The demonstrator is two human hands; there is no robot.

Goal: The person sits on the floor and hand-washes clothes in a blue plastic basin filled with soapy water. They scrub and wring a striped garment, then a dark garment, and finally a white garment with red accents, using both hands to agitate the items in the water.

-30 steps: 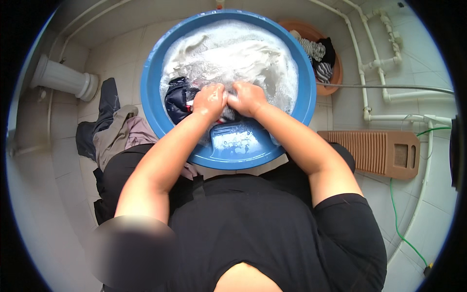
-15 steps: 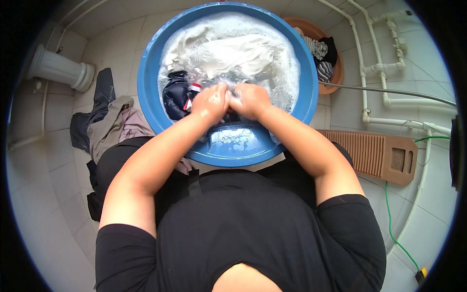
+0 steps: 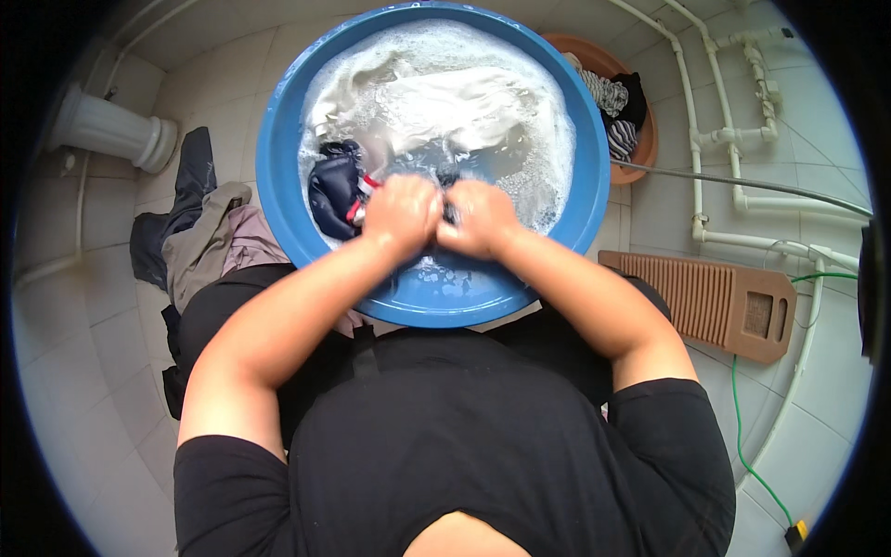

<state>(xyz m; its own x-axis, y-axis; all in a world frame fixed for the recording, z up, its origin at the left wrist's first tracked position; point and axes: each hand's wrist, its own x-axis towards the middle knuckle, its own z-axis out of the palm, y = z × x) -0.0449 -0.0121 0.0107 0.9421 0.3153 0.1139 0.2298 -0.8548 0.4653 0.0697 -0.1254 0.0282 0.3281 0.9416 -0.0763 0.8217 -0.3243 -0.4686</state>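
While I crouch over the wash, entries by item:

Left hand: my fingers are curled tight into a fist on a fold of wet dark cloth, knuckles pressed against the other hand.
Right hand: fingers likewise clenched on the same cloth; the two fists touch at the centre of the view.
Dark cloth: pinched between my fists, mostly hidden by them, just above the suds at the near side of the basin.
Blue basin: round, on the floor right ahead of me, filled with foamy water.
White laundry: at 12 o'clock from my hands, lying soaked across the far half of the basin.
Navy garment: at 9 o'clock from my left hand, just beside it, in the water with a red and white edge showing.
Orange tub: at 2 o'clock, behind the basin's rim, holding striped and dark clothes.
Washboard: brown and ribbed, at 4 o'clock, flat on the tiled floor.
Clothes heap: at 9 o'clock outside the basin, on the floor.
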